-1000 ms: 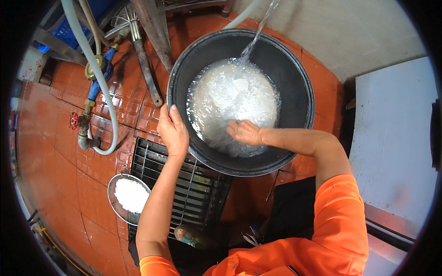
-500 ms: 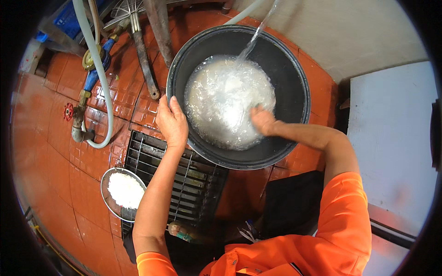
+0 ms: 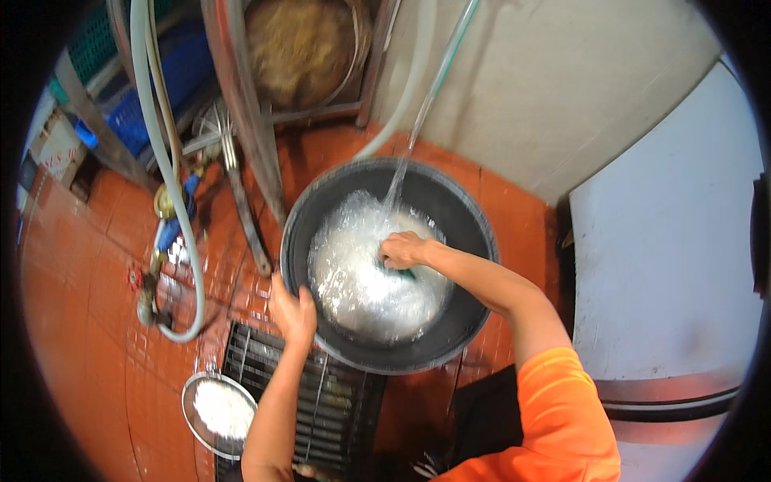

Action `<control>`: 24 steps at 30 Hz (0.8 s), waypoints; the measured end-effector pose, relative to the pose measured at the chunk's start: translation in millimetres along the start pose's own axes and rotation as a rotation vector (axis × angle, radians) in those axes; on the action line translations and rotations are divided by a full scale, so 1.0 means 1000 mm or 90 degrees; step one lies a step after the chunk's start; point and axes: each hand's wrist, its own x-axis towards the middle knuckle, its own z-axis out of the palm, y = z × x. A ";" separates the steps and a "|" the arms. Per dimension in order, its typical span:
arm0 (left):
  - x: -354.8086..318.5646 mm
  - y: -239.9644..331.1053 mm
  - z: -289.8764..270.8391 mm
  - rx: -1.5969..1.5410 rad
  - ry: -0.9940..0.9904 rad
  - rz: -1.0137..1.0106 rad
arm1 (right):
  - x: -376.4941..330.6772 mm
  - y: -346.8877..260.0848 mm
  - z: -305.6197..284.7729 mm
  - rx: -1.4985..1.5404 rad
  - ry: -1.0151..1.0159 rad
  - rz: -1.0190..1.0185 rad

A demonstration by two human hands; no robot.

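Observation:
A big black pot (image 3: 474,241) stands on the tiled floor, part filled with churning, cloudy white water (image 3: 341,277). A clear stream (image 3: 399,173) pours into it from above. My left hand (image 3: 292,312) grips the pot's left rim, thumb on the inner side. Over the middle of the water is my right hand (image 3: 403,251), its fingers curled closed. Something dark green (image 3: 408,274) shows right under it, mostly hidden by hand and foam. Left of my left forearm lies a round mesh sieve (image 3: 188,404) with white rice-like grains (image 3: 223,408) in it.
A floor drain grate (image 3: 321,402) lies in front of the pot. To the left are a looping pale hose (image 3: 193,269), a valve with a red knob (image 3: 134,278) and a long-handled whisk (image 3: 247,221). A pale cabinet (image 3: 658,257) stands at right, a wall (image 3: 514,88) behind.
My right hand has come up from the water's right side to above its middle, and green shows beneath it. My left hand stays on the rim. The view has shifted upward.

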 end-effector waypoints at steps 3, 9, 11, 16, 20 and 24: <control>0.003 0.002 -0.010 -0.028 0.003 0.008 | -0.033 0.036 -0.122 -0.065 0.253 0.165; 0.001 0.008 -0.006 -0.010 -0.015 -0.013 | -0.077 0.184 -0.360 -0.040 1.038 0.184; 0.000 0.009 -0.001 0.004 -0.017 -0.018 | -0.070 0.210 -0.422 -0.077 1.139 0.135; 0.007 -0.007 -0.022 0.099 0.019 0.001 | -0.057 0.149 -0.481 0.295 0.696 0.355; 0.003 -0.001 -0.014 0.144 -0.012 -0.020 | -0.024 0.173 -0.475 0.221 0.878 0.279; 0.004 0.008 0.010 0.040 -0.057 -0.003 | -0.078 0.122 -0.443 0.285 0.826 0.012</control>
